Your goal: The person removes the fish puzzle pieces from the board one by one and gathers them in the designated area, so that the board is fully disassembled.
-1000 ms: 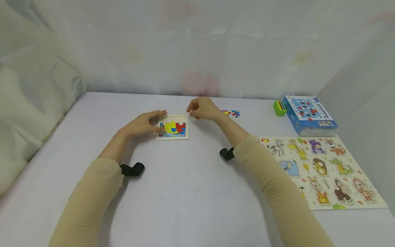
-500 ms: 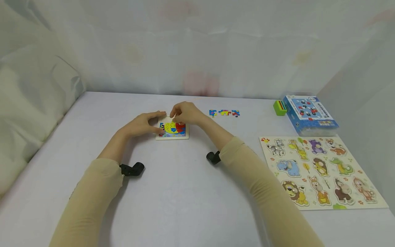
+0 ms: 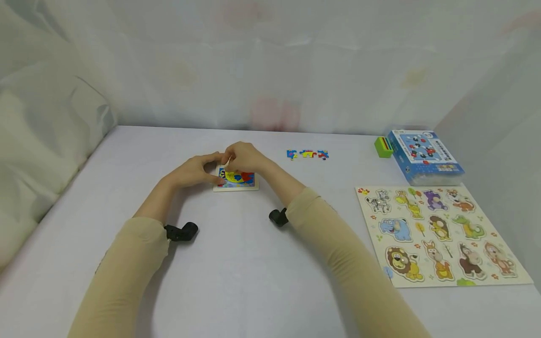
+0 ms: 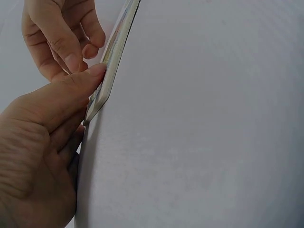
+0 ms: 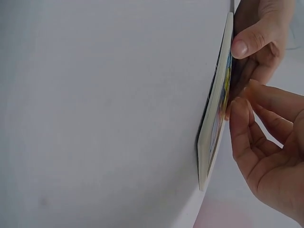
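A small framed jigsaw puzzle (image 3: 235, 189), with a pale rim and a yellow, red and blue picture, lies on the white table. My left hand (image 3: 192, 171) holds its left side, thumb on the near part and index finger at the far edge; the left wrist view shows the thumb (image 4: 90, 73) resting on the frame's edge. Over the puzzle's upper left, my right hand (image 3: 245, 157) pinches a small puzzle piece (image 3: 228, 161), of which only a pale edge shows. In the right wrist view the right fingers (image 5: 241, 114) hide that piece.
Several loose puzzle pieces (image 3: 308, 154) lie in a row to the right of the frame. Farther right are a green block (image 3: 383, 148) with coloured strips, a blue box (image 3: 427, 157) and a large animal puzzle board (image 3: 448, 234). White cloth hangs behind the table.
My right hand has moved left from beside the frame to over its upper left, carrying the puzzle piece. The left hand has stayed on the frame.
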Available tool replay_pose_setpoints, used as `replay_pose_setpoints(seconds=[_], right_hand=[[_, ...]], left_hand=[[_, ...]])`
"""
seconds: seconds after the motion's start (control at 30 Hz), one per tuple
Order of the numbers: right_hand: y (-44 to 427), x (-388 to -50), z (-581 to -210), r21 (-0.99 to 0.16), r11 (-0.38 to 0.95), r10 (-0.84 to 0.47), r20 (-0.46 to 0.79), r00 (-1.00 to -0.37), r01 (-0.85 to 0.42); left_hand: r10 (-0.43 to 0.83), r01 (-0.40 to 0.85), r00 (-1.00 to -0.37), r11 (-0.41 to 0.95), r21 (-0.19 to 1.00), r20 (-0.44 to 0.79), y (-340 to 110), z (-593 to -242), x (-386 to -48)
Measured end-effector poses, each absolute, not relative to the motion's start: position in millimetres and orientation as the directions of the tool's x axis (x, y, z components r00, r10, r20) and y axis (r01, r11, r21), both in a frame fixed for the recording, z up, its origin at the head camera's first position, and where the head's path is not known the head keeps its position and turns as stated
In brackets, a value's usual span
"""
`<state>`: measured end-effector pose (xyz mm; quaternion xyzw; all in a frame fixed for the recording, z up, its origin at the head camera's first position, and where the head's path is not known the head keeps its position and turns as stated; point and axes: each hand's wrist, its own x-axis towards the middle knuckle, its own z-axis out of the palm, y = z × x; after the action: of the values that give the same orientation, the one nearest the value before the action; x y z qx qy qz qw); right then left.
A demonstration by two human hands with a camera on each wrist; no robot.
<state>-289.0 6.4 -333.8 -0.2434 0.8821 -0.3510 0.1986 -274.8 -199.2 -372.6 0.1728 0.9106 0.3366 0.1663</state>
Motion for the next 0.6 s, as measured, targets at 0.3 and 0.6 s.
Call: replay_pose_setpoints(seconds=[0.3, 0.6], right_hand=[[2.9, -291.2, -338.0, -0.666, 0.679, -0.552, -0.183, -0.814, -0.31], [5.7, -294.2, -342.0, -0.64, 0.705, -0.548, -0.216, -0.808, -0.306]], left_hand=[[0.428, 0.197, -0.884, 0.707, 0.679, -0.189, -198.8, -372.7, -274.2], [0.433, 0.196, -0.879, 0.711, 0.676, -0.201, -198.1, -371.2, -274.2]])
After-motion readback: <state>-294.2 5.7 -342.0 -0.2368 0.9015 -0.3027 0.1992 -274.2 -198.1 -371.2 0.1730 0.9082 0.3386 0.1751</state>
